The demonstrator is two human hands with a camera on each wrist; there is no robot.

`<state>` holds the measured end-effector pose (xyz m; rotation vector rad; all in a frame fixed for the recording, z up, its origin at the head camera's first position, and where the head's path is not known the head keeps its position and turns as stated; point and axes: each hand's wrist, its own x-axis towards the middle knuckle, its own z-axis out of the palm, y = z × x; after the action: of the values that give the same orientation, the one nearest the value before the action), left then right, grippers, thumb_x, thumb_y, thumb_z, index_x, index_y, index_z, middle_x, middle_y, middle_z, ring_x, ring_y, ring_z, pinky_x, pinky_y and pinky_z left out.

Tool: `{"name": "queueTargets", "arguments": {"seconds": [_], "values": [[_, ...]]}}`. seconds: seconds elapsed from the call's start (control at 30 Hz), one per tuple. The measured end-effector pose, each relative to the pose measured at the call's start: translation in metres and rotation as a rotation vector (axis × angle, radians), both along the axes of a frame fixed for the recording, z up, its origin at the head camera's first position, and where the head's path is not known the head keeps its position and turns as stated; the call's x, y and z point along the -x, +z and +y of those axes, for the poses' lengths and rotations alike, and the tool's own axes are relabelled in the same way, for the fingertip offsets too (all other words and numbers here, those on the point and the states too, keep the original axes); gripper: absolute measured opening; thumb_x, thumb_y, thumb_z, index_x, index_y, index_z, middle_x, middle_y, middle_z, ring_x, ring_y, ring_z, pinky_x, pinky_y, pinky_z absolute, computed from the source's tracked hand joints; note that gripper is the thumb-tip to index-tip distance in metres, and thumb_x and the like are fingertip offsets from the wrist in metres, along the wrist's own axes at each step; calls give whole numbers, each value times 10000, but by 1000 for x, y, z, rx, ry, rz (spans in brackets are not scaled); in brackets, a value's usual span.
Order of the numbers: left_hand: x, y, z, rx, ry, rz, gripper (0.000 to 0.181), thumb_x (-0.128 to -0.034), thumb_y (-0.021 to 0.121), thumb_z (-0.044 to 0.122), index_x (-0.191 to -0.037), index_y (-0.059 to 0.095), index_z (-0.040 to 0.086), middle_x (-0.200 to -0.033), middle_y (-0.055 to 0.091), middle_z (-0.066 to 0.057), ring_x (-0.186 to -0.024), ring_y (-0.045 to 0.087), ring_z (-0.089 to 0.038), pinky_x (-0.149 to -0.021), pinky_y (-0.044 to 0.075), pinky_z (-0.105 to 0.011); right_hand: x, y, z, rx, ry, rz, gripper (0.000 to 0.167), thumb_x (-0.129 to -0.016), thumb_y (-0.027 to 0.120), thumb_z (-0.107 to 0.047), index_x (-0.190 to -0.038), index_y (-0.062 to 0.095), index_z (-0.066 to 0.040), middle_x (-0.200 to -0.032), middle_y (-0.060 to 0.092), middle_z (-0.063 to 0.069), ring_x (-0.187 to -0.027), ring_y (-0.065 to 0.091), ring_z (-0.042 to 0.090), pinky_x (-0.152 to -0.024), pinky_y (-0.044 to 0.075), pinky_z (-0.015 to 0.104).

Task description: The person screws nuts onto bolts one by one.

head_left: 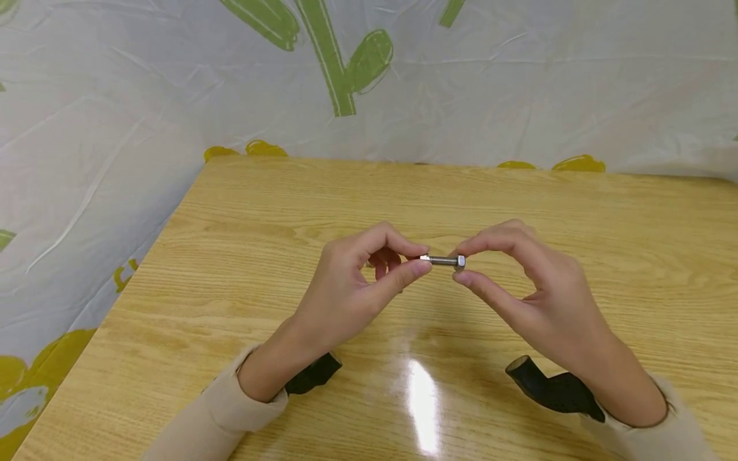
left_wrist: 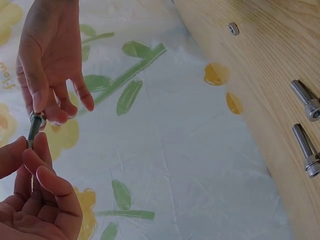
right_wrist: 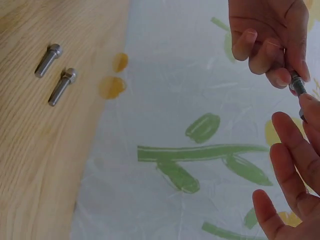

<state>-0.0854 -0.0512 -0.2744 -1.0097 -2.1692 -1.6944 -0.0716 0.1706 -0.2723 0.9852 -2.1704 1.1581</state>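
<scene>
A silver threaded bolt (head_left: pixel 442 260) is held level between the two hands in the head view. My left hand (head_left: pixel 343 282) pinches its left end, where a small metal piece sits, between thumb and index finger. The thumb and index finger of my right hand (head_left: pixel 550 298) grip the hex-shaped right end from both sides. In the left wrist view the bolt (left_wrist: pixel 33 129) runs between the left hand (left_wrist: pixel 42 200) below and the right hand (left_wrist: pixel 52 55) above. The right wrist view shows the bolt (right_wrist: pixel 299 86) partly covered by fingertips.
Two more bolts (left_wrist: pixel 301 95) (left_wrist: pixel 303 145) and a small metal ring or nut (left_wrist: pixel 233 28) lie on the wooden table (head_left: pixel 242 211). A patterned sheet (head_left: pixel 450 96) hangs behind the table. Black pieces (head_left: pixel 556 392) (head_left: pixel 314 374) show at both wrists.
</scene>
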Motion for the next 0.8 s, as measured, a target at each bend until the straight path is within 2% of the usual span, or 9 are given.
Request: {"name": "queueTargets", "arguments": {"seconds": [0.07, 0.3, 0.4, 0.6, 0.8], "values": [[1, -2, 0, -4, 0, 2, 116, -873, 663, 231, -933, 654, 132, -871, 691, 98, -606, 483, -70, -545, 433, -244, 0, -1, 1, -3, -10, 27, 321, -745, 766, -43, -1044, 650, -33, -982, 646, 34, -938, 572, 129, -845, 434, 155], [-8, 17, 2, 11, 1, -30, 77, -845, 677, 75, -901, 645, 33, -825, 693, -44, -610, 484, -77, -562, 439, -218, 1, -4, 4, -33, -25, 48, 241, -787, 743, -124, -1013, 676, -76, -957, 635, 4, -931, 542, 116, -810, 428, 139], [-10, 20, 4, 17, 7, -38, 77, -836, 677, 45, -900, 642, 19, -832, 693, -63, -612, 484, -78, -564, 438, -213, 1, -4, 3, -60, -37, 41, 190, -826, 708, -160, -1003, 674, -101, -954, 632, -17, -937, 528, 116, -815, 418, 143], [-13, 20, 4, 18, 3, -60, 81, -839, 673, 48, -909, 641, 23, -837, 688, -56, -638, 505, -79, -581, 453, -213, -6, 1, -7, -139, -67, -39, 118, -924, 582, -207, -945, 623, -98, -901, 601, -59, -878, 485, 70, -722, 394, 149], [-15, 18, 5, 27, -2, -74, 83, -839, 676, 56, -909, 638, 30, -838, 687, -50, -644, 502, -75, -584, 451, -210, -10, 4, -16, -134, -86, -62, 244, -995, 422, -246, -830, 562, -132, -779, 537, -116, -771, 424, 29, -648, 345, 189]]}}
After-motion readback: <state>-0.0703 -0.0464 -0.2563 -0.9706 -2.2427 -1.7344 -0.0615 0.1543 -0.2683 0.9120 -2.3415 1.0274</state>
